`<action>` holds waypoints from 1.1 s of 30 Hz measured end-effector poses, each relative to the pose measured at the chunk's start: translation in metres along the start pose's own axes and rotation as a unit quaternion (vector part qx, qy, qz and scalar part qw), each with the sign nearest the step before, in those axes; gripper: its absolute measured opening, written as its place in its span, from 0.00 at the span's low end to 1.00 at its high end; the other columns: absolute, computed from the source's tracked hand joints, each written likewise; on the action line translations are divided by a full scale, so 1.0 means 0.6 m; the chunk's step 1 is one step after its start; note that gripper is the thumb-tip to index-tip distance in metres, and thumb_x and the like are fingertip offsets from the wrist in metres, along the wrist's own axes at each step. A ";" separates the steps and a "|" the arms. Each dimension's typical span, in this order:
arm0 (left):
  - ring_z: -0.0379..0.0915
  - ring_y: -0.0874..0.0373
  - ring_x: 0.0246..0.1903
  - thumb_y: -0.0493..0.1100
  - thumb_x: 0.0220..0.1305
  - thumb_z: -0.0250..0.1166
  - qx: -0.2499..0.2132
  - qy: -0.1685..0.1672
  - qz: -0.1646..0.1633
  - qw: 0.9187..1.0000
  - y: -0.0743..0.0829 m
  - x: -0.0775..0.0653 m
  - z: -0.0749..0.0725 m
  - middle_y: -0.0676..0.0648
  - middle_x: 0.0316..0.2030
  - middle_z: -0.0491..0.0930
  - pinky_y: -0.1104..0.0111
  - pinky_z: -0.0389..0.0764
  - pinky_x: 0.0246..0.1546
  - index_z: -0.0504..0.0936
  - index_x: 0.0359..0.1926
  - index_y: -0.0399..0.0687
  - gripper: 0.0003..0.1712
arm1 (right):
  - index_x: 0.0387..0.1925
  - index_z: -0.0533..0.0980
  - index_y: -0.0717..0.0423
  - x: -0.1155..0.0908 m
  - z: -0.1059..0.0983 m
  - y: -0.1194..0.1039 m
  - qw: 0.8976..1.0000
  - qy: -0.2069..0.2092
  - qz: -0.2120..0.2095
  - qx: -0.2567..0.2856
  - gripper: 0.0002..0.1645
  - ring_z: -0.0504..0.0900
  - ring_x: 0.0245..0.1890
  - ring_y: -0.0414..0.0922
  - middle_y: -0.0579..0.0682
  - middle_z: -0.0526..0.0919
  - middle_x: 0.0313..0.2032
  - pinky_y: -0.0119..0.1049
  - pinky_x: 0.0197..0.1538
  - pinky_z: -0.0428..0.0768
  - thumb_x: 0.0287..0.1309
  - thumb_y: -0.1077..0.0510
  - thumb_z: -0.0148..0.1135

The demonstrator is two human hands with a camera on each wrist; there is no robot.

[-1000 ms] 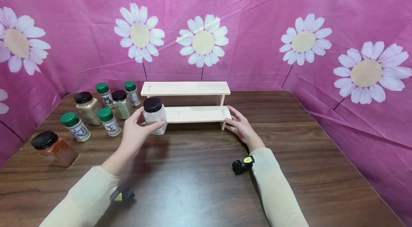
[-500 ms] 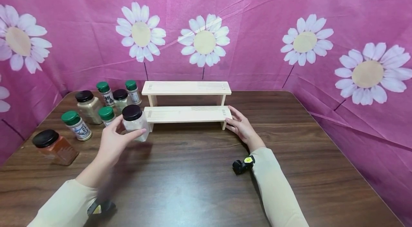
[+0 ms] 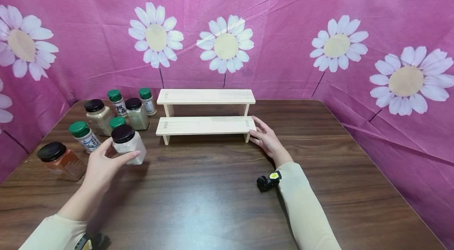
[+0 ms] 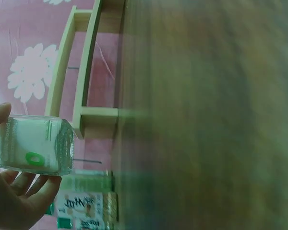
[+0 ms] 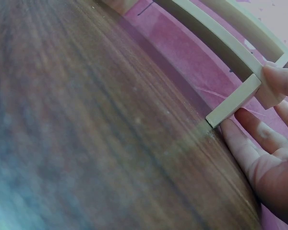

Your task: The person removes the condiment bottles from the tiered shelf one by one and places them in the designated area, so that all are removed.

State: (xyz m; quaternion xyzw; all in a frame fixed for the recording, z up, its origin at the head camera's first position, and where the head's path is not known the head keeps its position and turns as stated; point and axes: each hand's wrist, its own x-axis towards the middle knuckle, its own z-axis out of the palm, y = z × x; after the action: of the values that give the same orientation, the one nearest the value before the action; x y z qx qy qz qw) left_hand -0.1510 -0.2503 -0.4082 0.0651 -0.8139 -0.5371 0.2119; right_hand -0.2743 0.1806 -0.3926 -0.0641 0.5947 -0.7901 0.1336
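In my left hand is a clear square jar with a black lid and white contents, gripped between thumb and fingers. The left wrist view shows this jar held clear of the table, with a printed label on its side. A two-tier pale wooden rack stands at the back middle, its boards bare. My right hand holds the right end of the rack's lower board. In the right wrist view the thumb lies at the board end, and fingers sit by the leg.
Left of the rack stand several spice jars: an orange-red one with a black lid, a beige one, a pale green one, and green-capped shakers. A pink flowered cloth hangs behind the brown table.
My left hand has carried the white jar leftward and nearer, from the rack's left end to in front of the other jars. The right hand has stayed on the rack.
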 end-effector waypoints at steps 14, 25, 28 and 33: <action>0.68 0.68 0.39 0.49 0.41 0.70 0.025 -0.017 -0.057 0.998 -0.003 -0.012 -0.045 0.57 0.40 0.75 0.82 0.70 0.31 0.70 0.53 0.54 0.35 | 0.64 0.50 0.51 0.001 -0.001 -0.004 1.000 0.007 0.008 -0.012 0.37 0.73 0.41 0.40 0.60 0.60 0.55 0.39 0.49 0.69 0.54 0.70 0.50; 0.66 0.70 0.37 0.48 0.40 0.70 0.038 -0.013 -0.083 0.996 -0.013 -0.014 -0.070 0.63 0.37 0.74 0.82 0.68 0.30 0.70 0.53 0.53 0.34 | 0.64 0.50 0.51 0.000 -0.001 -0.003 1.000 0.008 0.006 -0.015 0.37 0.72 0.42 0.41 0.61 0.59 0.56 0.41 0.50 0.68 0.55 0.70 0.49; 0.66 0.71 0.37 0.48 0.40 0.70 0.042 -0.016 -0.087 0.995 -0.014 -0.014 -0.073 0.63 0.37 0.73 0.82 0.68 0.30 0.70 0.53 0.53 0.35 | 0.64 0.50 0.52 0.000 -0.002 -0.001 1.000 0.005 0.004 -0.011 0.37 0.72 0.41 0.41 0.61 0.59 0.56 0.42 0.50 0.68 0.55 0.70 0.49; 0.65 0.73 0.34 0.47 0.41 0.70 0.045 -0.016 -0.097 0.994 0.012 -0.020 -0.076 0.68 0.33 0.71 0.83 0.66 0.30 0.71 0.51 0.55 0.32 | 0.64 0.50 0.52 0.001 -0.002 0.000 1.000 0.002 0.003 -0.005 0.37 0.73 0.41 0.41 0.61 0.58 0.56 0.42 0.50 0.67 0.55 0.71 0.49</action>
State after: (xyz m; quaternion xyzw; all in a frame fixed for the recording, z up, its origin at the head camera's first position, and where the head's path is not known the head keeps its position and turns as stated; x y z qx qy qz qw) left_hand -0.1203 -0.2817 -0.3901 0.1449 -0.8300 -0.5193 0.1429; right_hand -0.2751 0.1814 -0.3930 -0.0621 0.5994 -0.7866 0.1344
